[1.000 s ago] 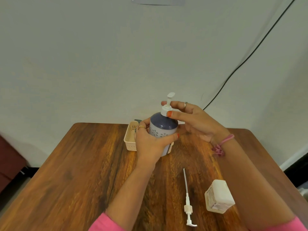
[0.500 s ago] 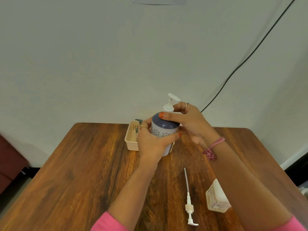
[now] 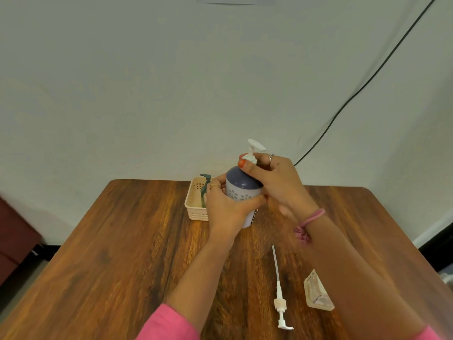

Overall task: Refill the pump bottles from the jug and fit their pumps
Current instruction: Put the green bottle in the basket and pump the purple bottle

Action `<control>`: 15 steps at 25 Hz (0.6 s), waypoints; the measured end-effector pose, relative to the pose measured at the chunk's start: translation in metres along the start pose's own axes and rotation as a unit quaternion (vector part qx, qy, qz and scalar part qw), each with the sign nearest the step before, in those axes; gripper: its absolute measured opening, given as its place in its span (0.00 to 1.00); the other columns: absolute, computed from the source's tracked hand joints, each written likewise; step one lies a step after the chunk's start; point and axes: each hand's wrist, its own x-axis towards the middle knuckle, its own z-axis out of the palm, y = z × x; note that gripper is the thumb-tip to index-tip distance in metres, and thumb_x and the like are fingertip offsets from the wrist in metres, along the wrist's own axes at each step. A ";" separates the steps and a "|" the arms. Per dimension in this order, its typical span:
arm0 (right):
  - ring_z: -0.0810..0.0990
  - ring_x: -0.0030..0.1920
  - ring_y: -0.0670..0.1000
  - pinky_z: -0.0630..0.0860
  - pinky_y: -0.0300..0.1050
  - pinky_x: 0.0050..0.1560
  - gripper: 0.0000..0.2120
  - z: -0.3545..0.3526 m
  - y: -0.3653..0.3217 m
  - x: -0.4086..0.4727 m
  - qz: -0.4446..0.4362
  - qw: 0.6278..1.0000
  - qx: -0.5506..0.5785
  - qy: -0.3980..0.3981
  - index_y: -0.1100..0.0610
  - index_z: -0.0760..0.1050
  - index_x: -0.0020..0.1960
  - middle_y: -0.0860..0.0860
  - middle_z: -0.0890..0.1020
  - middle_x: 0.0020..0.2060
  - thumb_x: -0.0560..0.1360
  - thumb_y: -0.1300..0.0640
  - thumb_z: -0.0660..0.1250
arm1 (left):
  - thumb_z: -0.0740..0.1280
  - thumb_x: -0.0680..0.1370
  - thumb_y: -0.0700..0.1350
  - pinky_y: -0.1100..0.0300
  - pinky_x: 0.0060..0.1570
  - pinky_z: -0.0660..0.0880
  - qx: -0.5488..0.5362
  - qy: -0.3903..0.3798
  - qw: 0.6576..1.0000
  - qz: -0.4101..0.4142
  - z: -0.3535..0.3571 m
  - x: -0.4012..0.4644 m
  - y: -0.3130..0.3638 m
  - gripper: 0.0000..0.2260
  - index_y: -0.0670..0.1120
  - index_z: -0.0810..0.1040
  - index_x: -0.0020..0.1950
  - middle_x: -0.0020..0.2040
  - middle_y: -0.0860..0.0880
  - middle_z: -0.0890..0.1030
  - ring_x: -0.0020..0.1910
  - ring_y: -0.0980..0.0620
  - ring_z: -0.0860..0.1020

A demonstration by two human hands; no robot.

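My right hand [image 3: 277, 182] has closed down from a loose reach to pinch the white pump collar [image 3: 250, 157], and the nozzle has swung rightward, so I judge the pump is being screwed home. My left hand [image 3: 229, 207] wraps the purple bottle [image 3: 241, 190], held upright just in front of the basket [image 3: 193, 207]. A second pump [image 3: 279, 290] lies loose on the desk [image 3: 122, 241], awaiting its bottle.

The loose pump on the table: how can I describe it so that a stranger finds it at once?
Start from the wooden table and go to its near right part, beside the right forearm. The loose pump lies flat there, its long thin tube pointing away. Unlike the pump on the purple bottle, it is in no bottle and no hand touches it.
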 end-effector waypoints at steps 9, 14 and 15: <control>0.80 0.58 0.49 0.77 0.51 0.60 0.25 -0.021 0.014 0.012 -0.030 0.995 -0.028 -0.089 0.53 0.76 0.63 0.50 0.81 0.59 0.68 0.52 0.76 | 0.82 0.60 0.46 0.56 0.54 0.79 -0.009 -0.099 0.995 0.008 -0.017 0.014 -0.005 0.33 0.54 0.71 0.61 0.59 0.50 0.74 0.57 0.54 0.77; 0.80 0.59 0.50 0.79 0.52 0.56 0.40 -0.049 0.025 0.021 0.048 0.966 -0.092 -0.237 0.47 0.64 0.71 0.46 0.73 0.67 0.62 0.53 0.77 | 0.80 0.62 0.41 0.54 0.57 0.77 -0.037 -0.246 0.968 -0.019 -0.034 0.049 -0.013 0.37 0.48 0.70 0.69 0.63 0.50 0.78 0.62 0.50 0.77; 0.81 0.58 0.48 0.80 0.48 0.53 0.40 -0.045 0.029 0.021 0.043 0.968 -0.098 -0.228 0.48 0.65 0.70 0.46 0.75 0.64 0.62 0.54 0.77 | 0.80 0.64 0.40 0.54 0.59 0.77 -0.037 -0.266 0.963 -0.015 -0.033 0.055 -0.016 0.38 0.48 0.69 0.71 0.65 0.49 0.77 0.64 0.50 0.76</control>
